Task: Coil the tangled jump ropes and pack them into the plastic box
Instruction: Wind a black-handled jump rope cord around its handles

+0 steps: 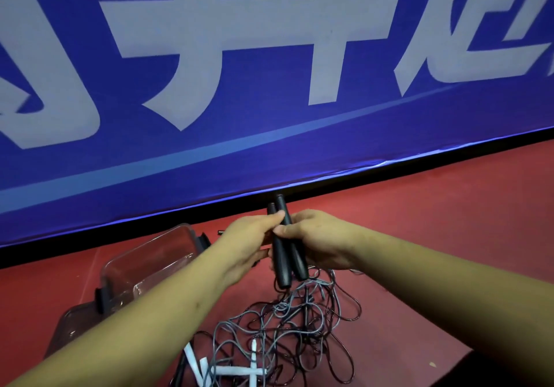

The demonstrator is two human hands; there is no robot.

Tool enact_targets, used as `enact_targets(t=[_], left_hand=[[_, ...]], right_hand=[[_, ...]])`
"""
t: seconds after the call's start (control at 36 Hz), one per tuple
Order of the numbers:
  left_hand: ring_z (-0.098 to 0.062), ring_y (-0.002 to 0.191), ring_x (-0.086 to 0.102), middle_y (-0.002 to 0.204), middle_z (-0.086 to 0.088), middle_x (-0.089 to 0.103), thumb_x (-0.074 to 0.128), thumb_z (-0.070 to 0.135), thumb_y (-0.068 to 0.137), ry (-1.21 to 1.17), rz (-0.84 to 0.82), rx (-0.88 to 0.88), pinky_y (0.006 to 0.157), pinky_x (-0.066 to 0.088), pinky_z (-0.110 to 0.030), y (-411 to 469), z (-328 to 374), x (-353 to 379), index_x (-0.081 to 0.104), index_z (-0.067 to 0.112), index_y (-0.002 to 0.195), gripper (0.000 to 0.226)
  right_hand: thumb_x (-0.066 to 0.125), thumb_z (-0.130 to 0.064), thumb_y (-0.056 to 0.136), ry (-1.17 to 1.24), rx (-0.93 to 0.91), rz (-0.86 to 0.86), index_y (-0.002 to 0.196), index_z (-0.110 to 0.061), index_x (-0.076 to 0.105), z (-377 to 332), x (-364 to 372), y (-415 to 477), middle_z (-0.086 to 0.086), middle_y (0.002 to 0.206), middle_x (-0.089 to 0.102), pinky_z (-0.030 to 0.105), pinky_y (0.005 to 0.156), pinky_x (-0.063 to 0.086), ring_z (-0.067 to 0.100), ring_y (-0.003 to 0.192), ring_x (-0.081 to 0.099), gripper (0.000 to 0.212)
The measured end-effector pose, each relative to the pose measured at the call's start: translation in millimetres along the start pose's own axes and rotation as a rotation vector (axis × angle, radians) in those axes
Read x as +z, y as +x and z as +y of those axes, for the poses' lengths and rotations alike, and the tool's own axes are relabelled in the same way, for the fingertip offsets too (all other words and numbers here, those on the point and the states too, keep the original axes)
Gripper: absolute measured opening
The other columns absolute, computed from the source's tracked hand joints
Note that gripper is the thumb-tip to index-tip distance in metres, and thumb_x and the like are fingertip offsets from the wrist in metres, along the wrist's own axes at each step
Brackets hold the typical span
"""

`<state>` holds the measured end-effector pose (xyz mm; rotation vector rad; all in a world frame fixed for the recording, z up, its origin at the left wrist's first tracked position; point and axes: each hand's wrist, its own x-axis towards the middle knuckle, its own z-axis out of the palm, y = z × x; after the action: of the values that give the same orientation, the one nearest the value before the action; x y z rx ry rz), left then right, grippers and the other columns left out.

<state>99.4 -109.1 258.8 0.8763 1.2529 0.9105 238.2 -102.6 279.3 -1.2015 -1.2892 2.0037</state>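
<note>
2 blk handles point(282, 266) side by side, upright | cords point(284, 323) tangled on floor point(419, 236) | clear box point(144, 254) to left

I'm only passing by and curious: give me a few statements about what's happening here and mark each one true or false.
1. Both the left hand and the right hand hold a pair of black handles. True.
2. The ropes are already neatly coiled. False: they lie in a loose tangle on the red floor.
3. A clear plastic box sits to the left of the hands. True.
4. The box is packed with ropes. False: no rope shows inside it.
5. The banner behind is green. False: it is blue with large white characters.
</note>
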Motion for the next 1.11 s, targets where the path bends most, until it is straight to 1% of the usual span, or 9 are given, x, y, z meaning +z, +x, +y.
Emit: enact_targets(t=[0.25,0.39,0.47,0.56,0.64,0.75,0.86,0.94,1.11], left_hand=[[-0.034,0.101,0.064,0.103,-0.026,0.067,0.054,0.011,0.098,-0.177,0.037,0.066,0.102,0.050,-0.048,-1,-6,-3,0.067,-0.003,0.102,0.019],[-0.023,0.073,0.071,0.085,-0.018,0.071,0.049,0.008,0.100,-0.178,-0.019,0.082,0.067,0.060,-0.030,0,-4,-4,0.062,-0.005,0.097,0.018],[-0.027,0.065,0.072,0.079,-0.016,0.074,0.047,0.011,0.102,-0.108,-0.067,0.093,0.059,0.060,-0.030,0,6,-11,0.059,0.002,0.099,0.015],[-0.023,0.054,0.066,0.080,-0.014,0.071,0.051,0.016,0.100,0.028,-0.215,0.023,0.053,0.056,-0.026,-1,15,-22,0.060,0.006,0.102,0.013],[-0.019,0.061,0.065,0.087,-0.012,0.065,0.058,0.025,0.096,0.124,-0.301,0.009,0.059,0.055,-0.029,2,15,-28,0.064,0.011,0.098,0.016],[-0.024,0.071,0.059,0.094,-0.017,0.060,0.074,0.047,0.079,0.155,-0.306,0.005,0.068,0.048,-0.036,2,14,-30,0.067,0.014,0.098,0.038],[-0.025,0.074,0.050,0.095,-0.018,0.052,0.083,0.062,0.060,0.104,-0.349,-0.024,0.069,0.039,-0.036,-3,15,-30,0.065,0.017,0.099,0.062],[-0.022,0.074,0.057,0.089,-0.009,0.060,0.084,0.054,0.064,0.059,-0.401,-0.068,0.066,0.046,-0.032,-6,14,-32,0.065,0.016,0.101,0.056],[-0.037,0.084,0.072,0.097,-0.023,0.069,0.082,0.021,0.077,-0.310,-0.747,-0.402,0.066,0.062,-0.039,-23,14,-40,0.069,0.001,0.110,0.041]], right_hand=[[0.049,-0.024,0.103,-0.257,0.009,-0.037,0.109,0.003,0.057,6,0,6,0.011,0.084,0.066,0.038,0.074,0.058,0.024,0.075,0.067,0.029],[0.054,-0.032,0.100,-0.550,0.060,-0.081,0.107,0.005,0.061,-5,-6,4,0.013,0.085,0.069,0.035,0.072,0.060,0.029,0.076,0.068,0.039],[0.057,-0.044,0.096,-0.790,-0.002,0.087,0.097,0.004,0.065,-23,-22,4,0.018,0.086,0.071,0.042,0.073,0.061,0.034,0.075,0.070,0.048],[0.056,-0.049,0.095,-0.660,-0.246,0.321,0.117,-0.016,0.063,-25,-42,9,0.012,0.107,0.067,0.038,0.085,0.056,0.022,0.092,0.068,0.040],[0.051,-0.039,0.099,-0.416,-0.306,0.083,0.122,-0.023,0.062,-15,-41,10,-0.012,0.112,0.067,0.018,0.094,0.044,0.000,0.107,0.059,0.030],[0.049,-0.020,0.101,-0.087,-0.273,-0.104,0.082,-0.010,0.059,-10,-34,13,0.000,0.070,0.060,0.022,0.075,0.048,0.015,0.072,0.060,0.024],[0.061,-0.030,0.092,-0.120,-0.236,-0.102,0.068,-0.013,0.047,-13,-46,10,0.003,0.059,0.022,0.030,0.055,0.032,0.018,0.051,0.029,0.032],[0.062,-0.025,0.092,-0.169,-0.238,-0.110,0.072,-0.010,0.047,-15,-53,6,0.001,0.058,0.020,0.028,0.050,0.014,0.014,0.052,0.013,0.029],[0.063,-0.019,0.086,-0.190,-0.314,-0.010,0.074,-0.016,0.070,-25,-65,0,0.000,0.060,0.017,0.030,0.052,0.013,0.014,0.052,0.014,0.015]])
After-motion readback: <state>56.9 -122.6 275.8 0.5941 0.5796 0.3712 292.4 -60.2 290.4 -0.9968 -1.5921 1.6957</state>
